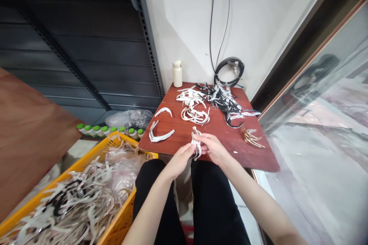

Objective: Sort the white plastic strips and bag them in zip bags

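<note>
A small bundle of thin, curved white strips [196, 142] is held upright at the table's near edge. From its left side, my left hand [184, 155] pinches the bundle between thumb and fingers. Against the right side of the same bundle, my right hand [211, 145] has its fingers closed, the thumb across the front. Just left of my hands lies a stack of curved white strips [161, 136], with a single curved white piece [163, 110] behind it. Beyond the hands sits a loose pile of cream-white strips [195, 115]. What exactly the strips are I cannot tell.
The red-brown table [178, 126] also bears a tangled black and white pile [222, 97], gold-coloured curved pieces [252, 137], a cream bottle [177, 74] and a black cable coil [229, 72]. A yellow crate [122, 214] full of strips stands at the left, near green-capped bottles [97, 130].
</note>
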Available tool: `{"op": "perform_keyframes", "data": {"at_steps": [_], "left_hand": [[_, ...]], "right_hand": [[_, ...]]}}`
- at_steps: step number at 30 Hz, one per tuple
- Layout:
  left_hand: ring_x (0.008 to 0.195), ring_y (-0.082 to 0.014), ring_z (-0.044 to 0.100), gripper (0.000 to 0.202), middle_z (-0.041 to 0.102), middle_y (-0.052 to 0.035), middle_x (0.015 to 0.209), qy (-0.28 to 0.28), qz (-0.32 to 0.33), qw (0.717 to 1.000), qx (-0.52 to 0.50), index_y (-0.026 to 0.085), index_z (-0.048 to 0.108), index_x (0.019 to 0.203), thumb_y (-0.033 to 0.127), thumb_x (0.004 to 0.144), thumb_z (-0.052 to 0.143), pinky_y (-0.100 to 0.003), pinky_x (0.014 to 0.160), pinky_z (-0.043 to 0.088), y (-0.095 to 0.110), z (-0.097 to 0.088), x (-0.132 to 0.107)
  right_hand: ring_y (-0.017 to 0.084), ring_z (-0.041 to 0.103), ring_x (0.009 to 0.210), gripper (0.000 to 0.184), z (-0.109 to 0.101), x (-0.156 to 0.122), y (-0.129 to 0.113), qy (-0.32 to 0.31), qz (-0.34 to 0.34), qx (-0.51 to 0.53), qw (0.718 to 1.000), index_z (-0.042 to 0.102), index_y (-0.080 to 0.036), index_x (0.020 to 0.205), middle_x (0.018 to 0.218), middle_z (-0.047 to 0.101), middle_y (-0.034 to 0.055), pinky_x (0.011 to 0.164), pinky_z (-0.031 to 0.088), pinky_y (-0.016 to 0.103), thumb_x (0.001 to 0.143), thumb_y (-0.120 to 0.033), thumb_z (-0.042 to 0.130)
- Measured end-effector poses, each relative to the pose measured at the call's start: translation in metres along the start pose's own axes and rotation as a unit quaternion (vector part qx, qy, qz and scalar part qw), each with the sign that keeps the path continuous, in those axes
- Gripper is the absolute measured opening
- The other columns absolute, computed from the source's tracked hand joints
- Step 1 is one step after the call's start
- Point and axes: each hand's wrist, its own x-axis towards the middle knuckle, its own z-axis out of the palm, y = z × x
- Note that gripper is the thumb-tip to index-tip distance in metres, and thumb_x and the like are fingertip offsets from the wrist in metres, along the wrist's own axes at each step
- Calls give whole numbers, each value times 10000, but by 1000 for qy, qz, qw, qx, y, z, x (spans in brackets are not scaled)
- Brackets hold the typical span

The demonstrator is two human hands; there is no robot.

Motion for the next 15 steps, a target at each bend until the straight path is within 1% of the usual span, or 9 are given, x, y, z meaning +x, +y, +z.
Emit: {"op": "perform_keyframes", "data": {"at_steps": [2,3,5,7,8,11,13,15], "left_hand": [[937,-233,653,505,723,-88,1015,38,2,999,-28,164,645,1167,564,900,492,-365,925,444,-5,2,1],[918,-231,656,510,726,-85,985,53,8,998,-26,156,645,1151,571,900,486,-363,911,451,-6,3,2],[920,-226,650,490,724,-76,962,68,25,997,1,150,653,1097,567,900,489,-352,915,447,-6,5,2],[940,-218,638,448,716,-67,966,58,39,997,16,151,658,1038,547,905,496,-342,934,435,-5,6,1],[933,-214,635,434,711,-65,955,47,39,998,13,150,658,1005,540,908,495,-340,930,436,-4,6,1],[850,-197,630,409,691,-53,862,20,26,999,17,152,639,872,537,904,503,-326,872,453,-3,7,0],[799,-185,620,414,669,-38,795,21,35,999,33,160,600,790,547,900,503,-314,839,451,-3,8,1],[771,-177,613,420,652,-27,742,32,52,998,36,168,568,754,553,903,490,-304,825,447,-4,11,3]], "right_hand": [[53,382,409,401,2,-2,5,9,-22,-6,1000,560,-153,646,481,473,-58,409,276,191,647,-460,819],[56,385,412,401,3,-2,8,7,-28,-4,1000,557,-154,634,471,473,-57,414,272,194,659,-463,810],[49,339,394,417,5,-4,11,-6,-28,16,999,528,-162,606,444,447,-66,397,211,200,687,-478,788],[40,272,373,435,6,-6,12,-30,-16,38,999,499,-171,594,422,400,-81,388,149,210,714,-495,764],[37,261,371,449,7,-6,12,-41,-10,42,998,481,-173,585,424,386,-85,388,138,212,718,-497,761],[39,328,385,502,7,-8,11,-51,4,21,998,434,-175,552,452,403,-73,394,173,202,700,-517,771],[47,374,392,501,7,-8,11,-38,9,-1,999,448,-176,570,471,444,-61,394,199,195,687,-538,773],[54,380,385,471,5,-6,10,-40,3,-24,999,487,-179,619,469,469,-59,395,212,194,708,-561,746]]}}
